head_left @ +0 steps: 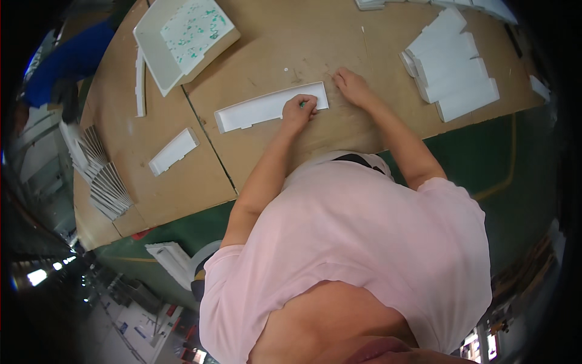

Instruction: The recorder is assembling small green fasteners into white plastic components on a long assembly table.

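Observation:
A long white foam strip with raised edges lies across the middle of the brown board table. My left hand rests on the strip's right end, fingers curled around a small green object pressed against it. My right hand lies on the table just right of the strip's end, fingers pointing toward its corner and holding nothing.
A white tray with a green-speckled sheet sits far left. A short white block and a narrow strip lie on the left. Stacked white foam pieces are at right, and fanned white stacks at the left edge.

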Tool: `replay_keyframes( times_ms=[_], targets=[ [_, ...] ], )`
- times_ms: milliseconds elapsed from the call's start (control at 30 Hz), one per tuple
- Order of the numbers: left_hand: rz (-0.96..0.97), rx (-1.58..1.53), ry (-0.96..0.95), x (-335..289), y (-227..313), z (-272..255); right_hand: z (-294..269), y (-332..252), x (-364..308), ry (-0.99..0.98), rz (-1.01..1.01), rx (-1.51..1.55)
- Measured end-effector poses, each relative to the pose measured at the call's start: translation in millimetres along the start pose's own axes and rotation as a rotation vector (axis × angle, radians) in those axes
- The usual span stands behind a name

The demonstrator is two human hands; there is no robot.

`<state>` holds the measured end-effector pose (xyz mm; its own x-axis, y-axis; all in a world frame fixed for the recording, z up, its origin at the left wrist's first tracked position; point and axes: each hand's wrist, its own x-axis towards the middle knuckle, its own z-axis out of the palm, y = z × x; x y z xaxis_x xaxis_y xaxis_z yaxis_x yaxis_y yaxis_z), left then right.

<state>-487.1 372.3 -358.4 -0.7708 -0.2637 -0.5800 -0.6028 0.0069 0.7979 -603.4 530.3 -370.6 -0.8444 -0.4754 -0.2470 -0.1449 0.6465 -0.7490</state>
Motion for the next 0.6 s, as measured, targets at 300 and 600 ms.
replay_keyframes(
  times_ms=[300,600],
  targets=[
    [-0.088,-0.042,-0.023,2,15,25,4,10,-48,-0.051,-0.145,0.095],
    [-0.082,-0.183,-0.035,5,4,24,-2,10,-49,-0.108,-0.253,0.026]
  ],
)
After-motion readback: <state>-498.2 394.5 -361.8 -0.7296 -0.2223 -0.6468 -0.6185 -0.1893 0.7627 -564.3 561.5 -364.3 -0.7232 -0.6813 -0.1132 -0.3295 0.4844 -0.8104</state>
